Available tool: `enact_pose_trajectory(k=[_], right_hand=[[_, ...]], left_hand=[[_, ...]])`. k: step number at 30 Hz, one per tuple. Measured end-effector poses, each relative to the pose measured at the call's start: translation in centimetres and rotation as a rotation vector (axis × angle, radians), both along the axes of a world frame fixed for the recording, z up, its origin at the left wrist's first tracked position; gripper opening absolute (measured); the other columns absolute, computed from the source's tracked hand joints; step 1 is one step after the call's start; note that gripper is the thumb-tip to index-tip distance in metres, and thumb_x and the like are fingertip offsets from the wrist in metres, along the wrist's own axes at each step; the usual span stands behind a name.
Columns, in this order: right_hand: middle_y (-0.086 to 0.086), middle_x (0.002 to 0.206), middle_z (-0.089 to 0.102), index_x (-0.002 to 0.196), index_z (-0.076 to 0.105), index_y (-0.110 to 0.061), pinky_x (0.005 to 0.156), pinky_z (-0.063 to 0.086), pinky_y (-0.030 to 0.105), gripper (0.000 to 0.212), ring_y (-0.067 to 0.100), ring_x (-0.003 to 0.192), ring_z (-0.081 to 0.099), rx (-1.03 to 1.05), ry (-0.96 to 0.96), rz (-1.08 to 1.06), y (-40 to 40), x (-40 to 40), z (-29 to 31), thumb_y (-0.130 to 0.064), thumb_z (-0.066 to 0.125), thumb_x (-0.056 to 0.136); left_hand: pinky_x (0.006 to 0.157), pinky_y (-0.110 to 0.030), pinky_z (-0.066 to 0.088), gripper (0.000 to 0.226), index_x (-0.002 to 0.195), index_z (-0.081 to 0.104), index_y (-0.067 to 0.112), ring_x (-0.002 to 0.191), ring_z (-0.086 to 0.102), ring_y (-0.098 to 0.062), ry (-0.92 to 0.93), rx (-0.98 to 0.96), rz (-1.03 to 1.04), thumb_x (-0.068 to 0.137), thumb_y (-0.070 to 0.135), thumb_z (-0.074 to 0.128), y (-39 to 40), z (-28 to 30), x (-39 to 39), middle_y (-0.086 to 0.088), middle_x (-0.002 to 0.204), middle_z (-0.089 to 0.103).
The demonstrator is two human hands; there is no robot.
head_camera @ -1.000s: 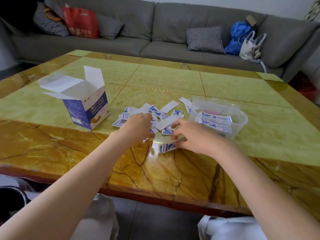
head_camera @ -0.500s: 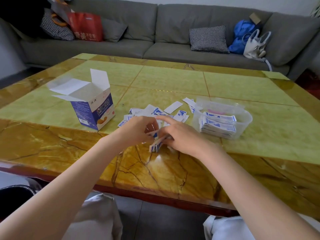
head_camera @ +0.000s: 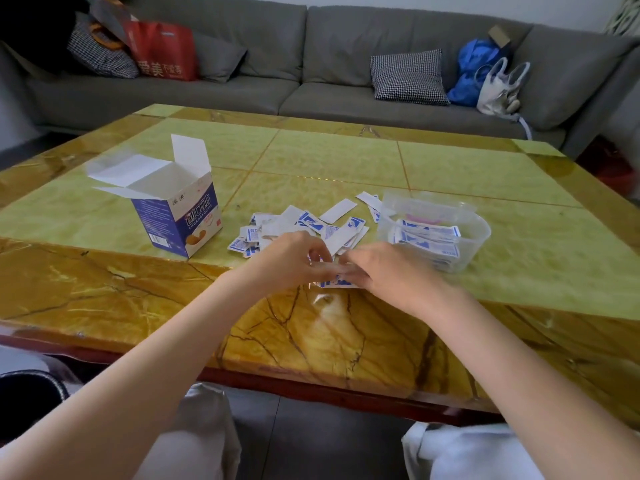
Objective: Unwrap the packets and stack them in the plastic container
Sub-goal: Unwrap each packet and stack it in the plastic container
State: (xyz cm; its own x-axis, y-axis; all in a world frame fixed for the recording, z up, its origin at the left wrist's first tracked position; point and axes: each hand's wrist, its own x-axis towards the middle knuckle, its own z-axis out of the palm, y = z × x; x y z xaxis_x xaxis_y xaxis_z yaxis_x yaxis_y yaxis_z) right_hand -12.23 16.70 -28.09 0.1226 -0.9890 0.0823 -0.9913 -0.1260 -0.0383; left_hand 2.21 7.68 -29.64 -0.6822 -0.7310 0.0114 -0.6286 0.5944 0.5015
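My left hand [head_camera: 294, 259] and my right hand [head_camera: 384, 271] meet over the table's near half, and between them they pinch a small bundle of blue-and-white packets [head_camera: 337, 281]; most of the bundle is hidden by the fingers. Just beyond the hands lies a loose heap of several more packets [head_camera: 311, 225]. To the right stands the clear plastic container [head_camera: 479, 230] with a stack of packets [head_camera: 427, 242] inside.
An opened blue-and-white cardboard box [head_camera: 176, 209] stands at the left on the green and amber marble table [head_camera: 329, 161]. A grey sofa [head_camera: 311, 53] with cushions and bags runs behind the table. My knees show below the near table edge.
Both hands gathered packets from the table and drew together, lifting the bundle; its packets went from flat, to upright between the fingers, to held low between both hands.
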Motion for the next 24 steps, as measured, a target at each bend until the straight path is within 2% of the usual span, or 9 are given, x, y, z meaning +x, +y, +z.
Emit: enact_pose_trajectory(k=[3,5,8,10,13,16,18,20,24], right_hand=[[0.000,0.105,0.063,0.112,0.059,-0.023,0.063,0.035,0.025,0.027,0.019,0.095,0.060,0.046,0.022,-0.065,0.4,-1.0,0.3,-0.038,0.052,0.091],[0.001,0.096,0.062,0.111,0.060,-0.023,0.059,0.035,0.024,0.025,0.018,0.086,0.058,0.101,0.028,-0.104,0.8,-1.6,0.5,-0.036,0.054,0.091],[-0.005,0.072,0.055,0.105,0.063,-0.018,0.049,0.038,0.019,0.016,0.013,0.063,0.057,0.168,-0.132,-0.161,1.0,-2.2,0.0,-0.022,0.054,0.092],[-0.006,0.070,0.056,0.099,0.064,-0.014,0.053,0.047,0.020,0.012,0.009,0.053,0.060,0.173,-0.242,-0.189,0.8,-2.5,-0.3,-0.014,0.055,0.091],[-0.003,0.088,0.051,0.093,0.064,-0.010,0.060,0.049,0.022,0.008,0.007,0.054,0.062,0.143,-0.325,-0.187,0.5,-2.6,-0.5,-0.010,0.058,0.089],[-0.010,0.072,0.057,0.091,0.062,-0.017,0.062,0.051,0.022,0.009,0.002,0.054,0.062,0.160,-0.405,-0.183,0.5,-2.4,-0.5,-0.011,0.056,0.089],[-0.009,0.062,0.059,0.098,0.061,-0.017,0.057,0.049,0.019,0.011,0.002,0.051,0.060,0.196,-0.391,-0.197,0.6,-2.2,-0.6,-0.013,0.053,0.092],[-0.008,0.061,0.055,0.105,0.062,-0.016,0.052,0.045,0.017,0.016,0.003,0.051,0.056,0.176,-0.348,-0.205,0.6,-2.1,-0.5,-0.013,0.052,0.093],[-0.009,0.061,0.046,0.104,0.067,-0.011,0.061,0.043,0.024,0.020,0.015,0.064,0.054,0.118,-0.239,-0.180,0.3,-2.3,-0.5,-0.012,0.050,0.093]], left_hand=[[0.057,-0.013,0.036,0.016,0.090,0.067,0.017,0.073,0.051,-0.011,-0.030,-0.026,-0.006,0.081,0.030,0.066,0.1,-0.1,-0.4,-0.001,0.087,0.061],[0.056,-0.014,0.037,0.014,0.092,0.067,0.017,0.074,0.053,-0.013,-0.075,-0.034,-0.021,0.081,0.025,0.067,0.2,0.0,-0.4,-0.001,0.086,0.062],[0.060,-0.019,0.039,0.017,0.097,0.067,0.015,0.075,0.054,-0.012,-0.097,-0.064,-0.013,0.081,0.023,0.066,0.1,0.1,-0.1,0.006,0.079,0.056],[0.067,-0.022,0.044,0.017,0.098,0.067,0.013,0.078,0.057,-0.013,-0.075,-0.078,-0.010,0.082,0.019,0.066,0.2,0.1,-0.1,0.005,0.078,0.057],[0.075,-0.028,0.050,0.015,0.096,0.068,0.011,0.086,0.062,-0.019,-0.035,-0.088,-0.014,0.082,0.014,0.066,0.5,0.3,-0.2,-0.003,0.089,0.065],[0.065,-0.019,0.043,0.015,0.097,0.067,0.010,0.082,0.060,-0.017,-0.018,-0.100,0.008,0.082,0.013,0.065,0.5,0.1,-0.4,-0.001,0.087,0.062],[0.059,-0.016,0.038,0.015,0.097,0.067,0.009,0.077,0.055,-0.013,-0.008,-0.086,0.044,0.082,0.012,0.064,0.4,0.2,-0.5,0.001,0.085,0.059],[0.056,-0.016,0.039,0.014,0.094,0.068,0.007,0.076,0.055,-0.013,0.003,-0.074,0.065,0.082,0.013,0.066,0.4,0.3,-0.5,-0.001,0.086,0.062],[0.073,-0.028,0.051,0.012,0.092,0.070,0.007,0.085,0.064,-0.022,0.015,-0.067,0.081,0.082,0.012,0.065,0.4,0.3,-0.5,-0.006,0.093,0.069]])
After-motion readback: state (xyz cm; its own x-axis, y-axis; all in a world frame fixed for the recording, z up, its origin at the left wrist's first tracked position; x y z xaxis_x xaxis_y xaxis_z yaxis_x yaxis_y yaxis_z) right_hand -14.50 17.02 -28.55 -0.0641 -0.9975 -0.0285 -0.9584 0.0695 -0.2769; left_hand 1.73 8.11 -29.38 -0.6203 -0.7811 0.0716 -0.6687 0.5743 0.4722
